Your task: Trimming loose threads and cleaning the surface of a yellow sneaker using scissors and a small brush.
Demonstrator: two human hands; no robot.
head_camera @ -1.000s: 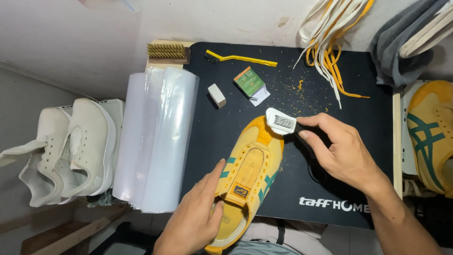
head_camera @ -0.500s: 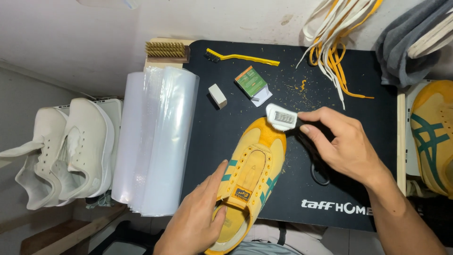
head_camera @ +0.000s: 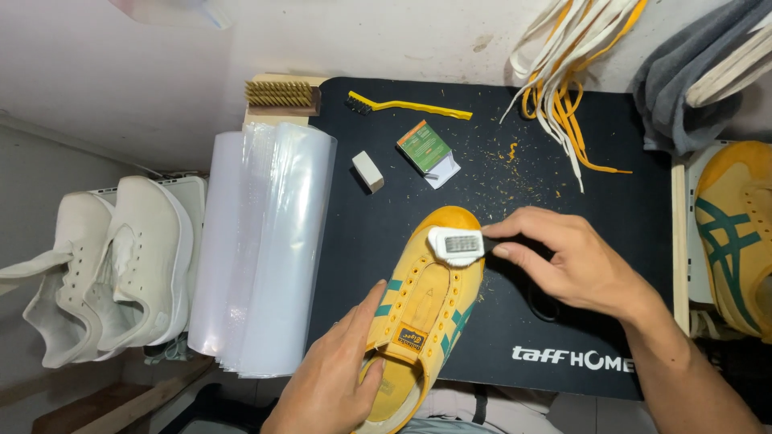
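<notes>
A yellow sneaker [head_camera: 426, 297] with green stripes and no laces lies on a black mat [head_camera: 563, 201]. My left hand [head_camera: 334, 370] grips the shoe at its heel and opening. My right hand [head_camera: 575, 261] pinches a small white brush [head_camera: 455, 244] and presses it on the shoe's toe.
A roll of clear plastic [head_camera: 269, 241] lies left of the mat, with white sneakers [head_camera: 112, 265] beyond it. On the mat sit a white eraser block [head_camera: 368, 170], a green packet [head_camera: 426, 148], a yellow brush [head_camera: 410, 105], a wooden wire brush [head_camera: 281, 95]. Laces [head_camera: 567, 80], grey cloth [head_camera: 691, 80], the second yellow shoe [head_camera: 740, 233] lie right.
My right hand has shifted the white brush slightly over the shoe's toe. The left hand keeps its hold on the shoe.
</notes>
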